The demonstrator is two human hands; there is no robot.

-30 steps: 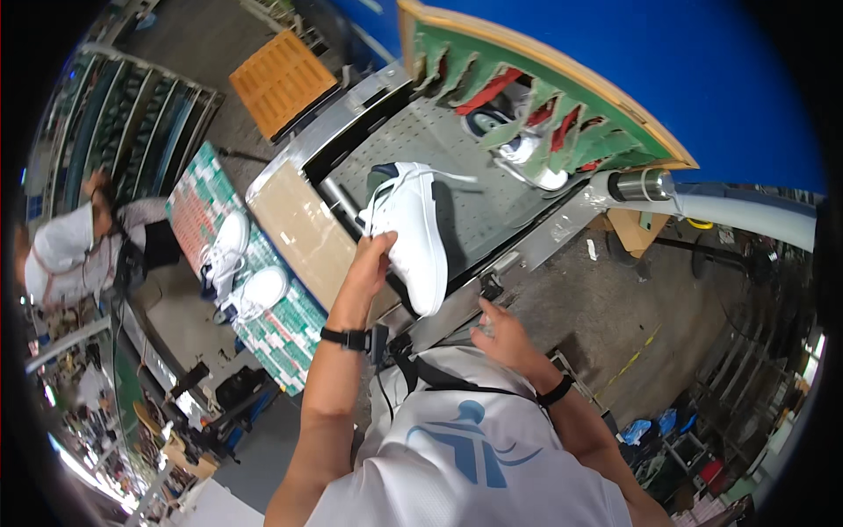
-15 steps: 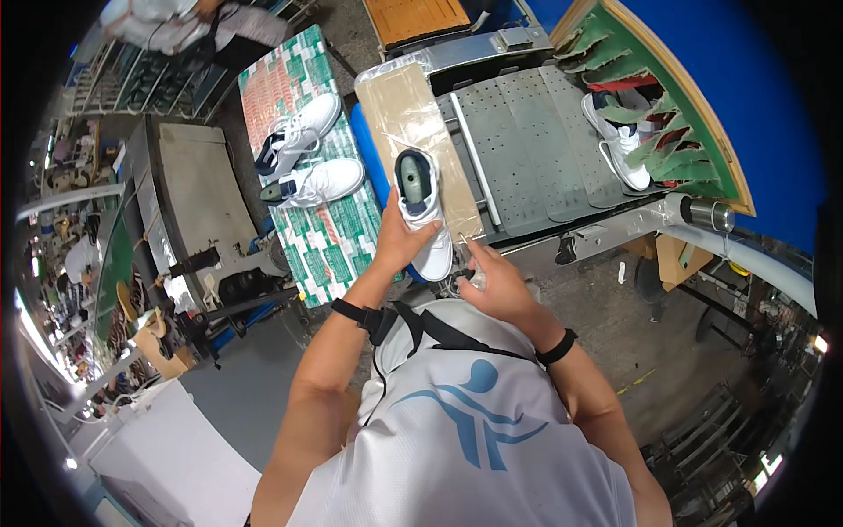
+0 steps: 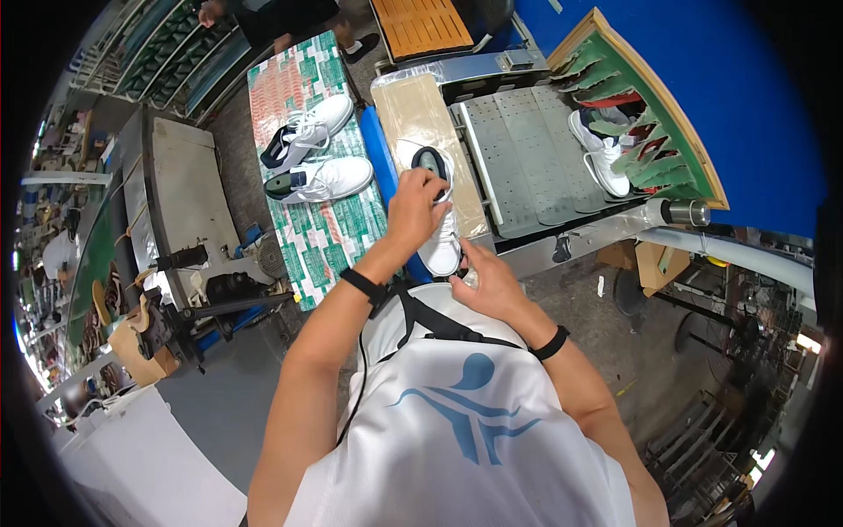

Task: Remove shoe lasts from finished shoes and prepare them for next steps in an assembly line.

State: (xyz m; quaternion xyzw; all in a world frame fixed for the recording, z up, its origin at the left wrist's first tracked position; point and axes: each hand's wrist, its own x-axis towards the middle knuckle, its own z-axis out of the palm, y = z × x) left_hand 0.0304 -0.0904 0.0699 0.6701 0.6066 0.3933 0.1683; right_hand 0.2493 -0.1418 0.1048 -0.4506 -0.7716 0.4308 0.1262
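Observation:
A white lace-up sneaker [image 3: 443, 252] with a dark collar and a green last inside points its toe toward me. It rests on a tape-covered brown cardboard strip [image 3: 411, 101]. My left hand [image 3: 416, 211] lies over its collar and tongue with the fingers bent in and gripping there, hiding part of the laces. At the toe, my right hand [image 3: 492, 285] holds the shoe's right side, thumb and fingers against it. Two more white sneakers, an upper one [image 3: 327, 119] and a lower one [image 3: 338, 178], lie on the green, white and red patterned surface [image 3: 329, 255] to the left.
Right of the cardboard is a grey perforated slat conveyor [image 3: 518, 149]. White sneakers [image 3: 606, 169] sit on it by a frayed green curtain [image 3: 650, 145] in a wood-edged opening. A grey bench [image 3: 189, 189] stands farther left. Another person's shod foot [image 3: 361, 46] shows at the top.
My left hand has moved from the sneaker's side up over its collar and tongue. The right hand has come against the toe. Near the curtain, more of the white sneakers shows.

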